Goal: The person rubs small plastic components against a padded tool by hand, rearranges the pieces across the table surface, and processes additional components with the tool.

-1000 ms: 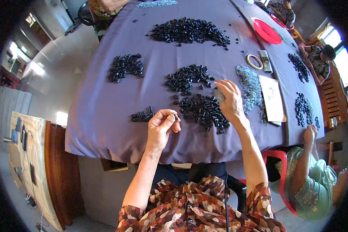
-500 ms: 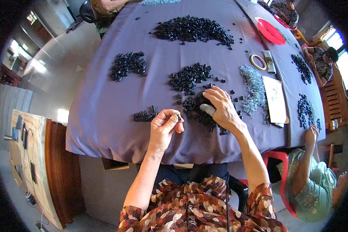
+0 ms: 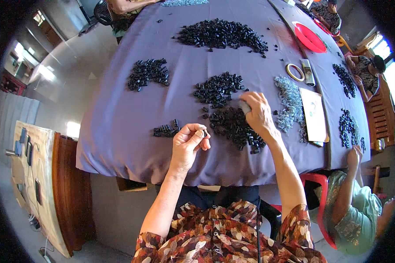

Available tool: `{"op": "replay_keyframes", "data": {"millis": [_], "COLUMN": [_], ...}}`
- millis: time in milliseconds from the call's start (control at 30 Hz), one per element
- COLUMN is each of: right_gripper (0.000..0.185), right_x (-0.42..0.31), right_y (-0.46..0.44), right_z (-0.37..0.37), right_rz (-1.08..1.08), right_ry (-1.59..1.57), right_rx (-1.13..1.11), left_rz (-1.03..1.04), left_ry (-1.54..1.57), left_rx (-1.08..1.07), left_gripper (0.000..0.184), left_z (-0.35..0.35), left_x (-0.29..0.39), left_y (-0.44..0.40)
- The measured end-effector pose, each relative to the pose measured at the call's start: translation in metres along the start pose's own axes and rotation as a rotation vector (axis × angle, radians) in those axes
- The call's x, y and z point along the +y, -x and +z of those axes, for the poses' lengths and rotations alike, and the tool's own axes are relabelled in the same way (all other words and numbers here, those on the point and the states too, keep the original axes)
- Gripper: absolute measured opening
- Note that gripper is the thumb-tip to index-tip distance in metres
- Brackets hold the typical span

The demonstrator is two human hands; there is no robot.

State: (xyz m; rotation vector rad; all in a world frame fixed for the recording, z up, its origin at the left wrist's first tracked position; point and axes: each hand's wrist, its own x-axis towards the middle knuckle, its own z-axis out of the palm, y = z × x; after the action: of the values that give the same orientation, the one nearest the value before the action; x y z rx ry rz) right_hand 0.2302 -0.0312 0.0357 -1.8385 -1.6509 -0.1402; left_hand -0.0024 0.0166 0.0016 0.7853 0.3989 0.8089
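Observation:
My left hand [image 3: 190, 142] is raised near the front of the table, thumb and fingers pinched on a small black piece that they mostly cover. Just right of it lies a loose pile of small black cylindrical pieces [image 3: 232, 127]. At that pile's upper right edge is my right hand [image 3: 260, 115], slightly blurred, its fingers a little bent and apart from the thumb, which has a greyish covering. I see nothing held in it. Another heap of black pieces [image 3: 219, 89] lies just beyond. A small cluster of them [image 3: 166, 129] sits left of my left hand.
A purple cloth [image 3: 114, 114] covers the table. More black pieces [image 3: 221, 37] lie farther back. To the right are clear small parts [image 3: 289, 105], a tape roll [image 3: 295, 72], a paper sheet [image 3: 313, 114] and a red basin [image 3: 309, 38]. Other people sit around the table.
My right hand has moved off the pile's middle to its upper right edge, uncovering pieces there. My left hand keeps its pinch in nearly the same place.

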Motion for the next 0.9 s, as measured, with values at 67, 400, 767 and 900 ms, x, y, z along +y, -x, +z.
{"op": "replay_keyframes", "data": {"millis": [67, 400, 767, 900], "right_gripper": [0.016, 0.012, 0.010, 0.008], "right_x": [0.010, 0.025, 0.022, 0.021], "right_y": [-0.010, -0.037, -0.039, -0.032], "right_z": [0.004, 0.030, 0.035, 0.023], "right_rz": [0.021, 0.123, 0.049, 0.043], "right_ry": [0.070, 0.201, 0.326, 0.154], "right_rx": [0.029, -0.079, -0.155, -0.073], "left_rz": [0.002, -0.011, -0.013, -0.002], "left_ry": [0.011, -0.007, 0.000, 0.002], "left_rx": [-0.006, 0.010, 0.013, -0.002], "left_gripper": [0.008, 0.008, 0.008, 0.008], "left_z": [-0.001, 0.000, 0.001, -0.002], "left_x": [-0.001, 0.001, 0.001, -0.001], "left_y": [0.000, 0.000, 0.000, -0.001]}}
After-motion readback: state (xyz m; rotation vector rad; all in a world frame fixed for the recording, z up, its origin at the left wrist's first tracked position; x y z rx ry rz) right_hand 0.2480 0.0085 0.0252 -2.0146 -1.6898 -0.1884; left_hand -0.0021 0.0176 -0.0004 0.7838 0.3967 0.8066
